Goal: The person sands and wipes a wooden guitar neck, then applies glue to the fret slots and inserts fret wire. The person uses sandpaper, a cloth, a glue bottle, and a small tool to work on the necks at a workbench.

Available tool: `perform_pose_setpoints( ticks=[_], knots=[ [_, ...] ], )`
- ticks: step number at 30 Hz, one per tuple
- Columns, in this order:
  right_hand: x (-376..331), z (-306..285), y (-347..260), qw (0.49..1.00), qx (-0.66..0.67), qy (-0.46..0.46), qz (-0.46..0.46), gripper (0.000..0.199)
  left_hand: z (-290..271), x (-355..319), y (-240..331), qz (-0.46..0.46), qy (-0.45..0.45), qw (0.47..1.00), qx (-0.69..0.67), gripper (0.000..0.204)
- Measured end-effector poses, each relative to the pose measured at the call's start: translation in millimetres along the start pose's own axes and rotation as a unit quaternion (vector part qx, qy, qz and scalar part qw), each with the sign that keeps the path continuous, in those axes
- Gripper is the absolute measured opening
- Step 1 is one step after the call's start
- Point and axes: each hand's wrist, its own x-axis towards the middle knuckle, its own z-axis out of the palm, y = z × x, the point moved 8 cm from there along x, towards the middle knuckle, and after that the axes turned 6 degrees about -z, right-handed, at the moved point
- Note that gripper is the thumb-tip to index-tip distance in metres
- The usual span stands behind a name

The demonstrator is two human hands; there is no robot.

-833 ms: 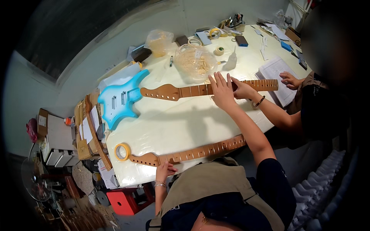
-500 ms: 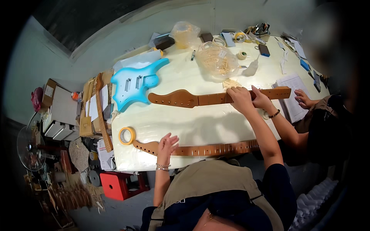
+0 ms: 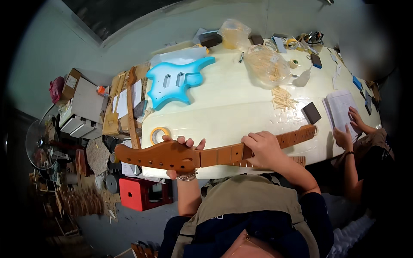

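Note:
A brown guitar neck [image 3: 215, 156] is held across in front of me, its headstock to the left. Behind the headstock my left hand [image 3: 186, 142] is closed, fingertips showing above the edge and the thumb below. My right hand [image 3: 263, 149] wraps over the fretboard near mid-length, fingers closed round it. Beneath lies a second guitar neck [image 3: 298, 161] along the table's near edge, largely hidden by the first. Farther back on the left rests a light-blue guitar body [image 3: 172, 81]. A roll of yellow tape [image 3: 155, 133] shows partly behind the headstock.
Another person's hands [image 3: 344, 138] are over papers [image 3: 342, 105] at the right. A dark block [image 3: 311, 112], small wooden sticks [image 3: 283, 99] and a bag of sticks [image 3: 266, 66] lie on the table. Another neck [image 3: 130, 107] leans over boxes at left. A red stool [image 3: 133, 194] stands below.
The upper neck has come toward me and left, over the lower one. My left hand has closed on its headstock. The other person's hand has let go and moved to the papers.

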Motion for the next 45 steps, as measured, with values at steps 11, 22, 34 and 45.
perform_pose_setpoints(
  ticks=[11,22,34,45],
  knots=[
    [0.0,9.2,-48.8,0.996,0.064,-0.061,0.008,0.032,35.2,-41.2,102.5,0.168,0.021,0.976,0.139,0.069],
    [4.3,45.5,-43.8,0.991,-0.067,0.114,-0.006,0.027,39.4,-46.2,147.3,0.168,0.146,0.963,0.151,0.052],
    [-22.3,51.1,-8.5,0.937,-0.170,0.302,0.040,0.016,15.4,-18.0,119.4,0.168,0.332,0.862,0.345,0.049],
    [-26.2,54.7,20.7,0.969,-0.109,0.220,0.010,0.018,4.8,-14.9,112.0,0.204,0.429,0.815,0.330,0.046]
  ],
)
